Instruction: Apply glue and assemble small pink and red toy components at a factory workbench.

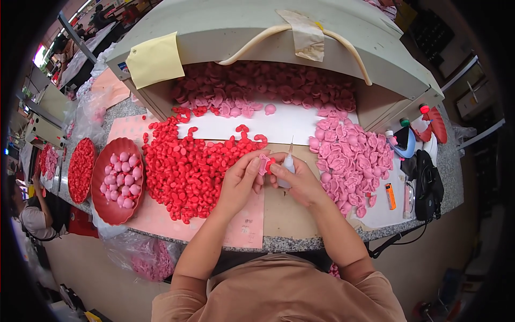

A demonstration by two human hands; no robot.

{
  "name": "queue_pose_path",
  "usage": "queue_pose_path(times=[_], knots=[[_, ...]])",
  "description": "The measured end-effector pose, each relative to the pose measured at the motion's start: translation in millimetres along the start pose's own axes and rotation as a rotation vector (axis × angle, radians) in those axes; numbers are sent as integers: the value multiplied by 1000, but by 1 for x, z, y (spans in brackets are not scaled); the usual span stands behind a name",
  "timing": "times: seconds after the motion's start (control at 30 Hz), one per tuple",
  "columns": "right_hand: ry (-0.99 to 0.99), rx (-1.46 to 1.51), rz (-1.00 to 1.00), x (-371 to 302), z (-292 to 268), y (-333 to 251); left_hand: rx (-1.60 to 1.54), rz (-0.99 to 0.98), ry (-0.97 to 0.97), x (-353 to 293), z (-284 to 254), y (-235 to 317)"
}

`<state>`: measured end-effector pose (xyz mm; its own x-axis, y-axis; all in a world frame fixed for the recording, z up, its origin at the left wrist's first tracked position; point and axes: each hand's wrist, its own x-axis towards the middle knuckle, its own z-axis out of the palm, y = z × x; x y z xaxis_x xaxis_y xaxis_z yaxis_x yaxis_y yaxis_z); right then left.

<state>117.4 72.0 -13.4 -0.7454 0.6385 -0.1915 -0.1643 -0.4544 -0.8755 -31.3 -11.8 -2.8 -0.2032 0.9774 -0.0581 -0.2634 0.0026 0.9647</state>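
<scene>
My left hand [240, 181] pinches a small pink shell-shaped plastic piece [263, 163] between thumb and fingers. Close against it, my right hand [303, 183] holds a red curved piece [270, 165] at thumb and fingertip. The same hand also grips a translucent squeeze bottle [289, 162] with a thin needle tip pointing up and away. Whether the red and pink pieces are joined, I cannot tell. Left of my hands spreads a heap of red curved pieces [185, 177]. On the right lies a heap of pink shells [351, 155].
A grey metal hood [236, 32] stands at the back, more pink pieces [268, 80] beneath it. At left, a red bowl [100, 201] holds pink balls beside a tray of red pieces [81, 170]. An orange tube [390, 196] and black bag [429, 182] lie right. Another person [36, 220] sits far left.
</scene>
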Motion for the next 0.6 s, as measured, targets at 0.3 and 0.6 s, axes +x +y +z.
queue_pose_path(times=[0.3, 0.6], knots=[[-70, 294, 85, 1, 3, 2, 318, 323, 49, 6, -5, -18], [-163, 400, 231, -7, 9, 4, -20, 141, 44, 1, 1, -7]])
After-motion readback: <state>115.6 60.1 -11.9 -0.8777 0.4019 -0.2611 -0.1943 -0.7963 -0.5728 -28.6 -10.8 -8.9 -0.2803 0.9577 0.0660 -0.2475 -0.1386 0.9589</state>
